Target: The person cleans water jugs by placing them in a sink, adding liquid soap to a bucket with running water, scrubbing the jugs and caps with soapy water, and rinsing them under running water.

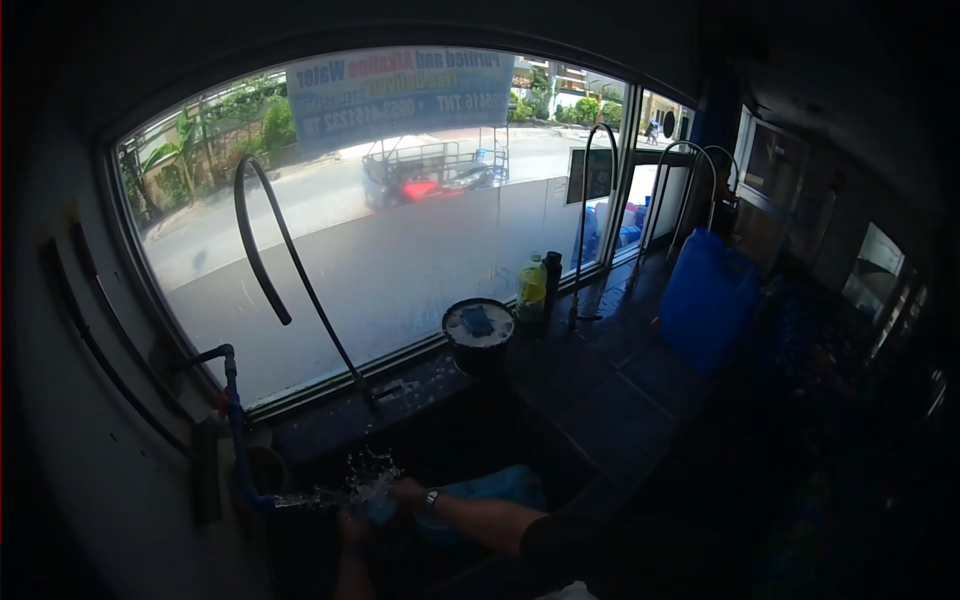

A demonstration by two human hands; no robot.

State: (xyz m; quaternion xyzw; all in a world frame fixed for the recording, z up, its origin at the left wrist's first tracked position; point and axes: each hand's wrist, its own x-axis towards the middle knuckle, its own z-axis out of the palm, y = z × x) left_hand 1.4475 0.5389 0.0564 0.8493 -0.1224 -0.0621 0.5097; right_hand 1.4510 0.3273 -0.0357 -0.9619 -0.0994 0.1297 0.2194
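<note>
My right hand (408, 494), with a wristwatch (431, 500) on its wrist, reaches in from the right and is closed at a small light-blue thing (381, 510). What kind of thing it is stays unclear in the dark and the spray. My left hand (353, 524) comes up from below, close to its other side; shadow and splashing hide the fingers. Water (305, 499) shoots from the blue pipe (245, 470) on the left and breaks up against the hands. A light-blue container (500, 492) lies in the dark basin behind my right forearm.
A black bucket (478, 350) with suds and a blue sponge (477, 320) stands on the ledge, beside a yellow-green bottle (531, 290). A tall curved faucet (300, 270) rises at the window. Further right, a large blue jug (708, 300) stands on the tiled counter (590, 410).
</note>
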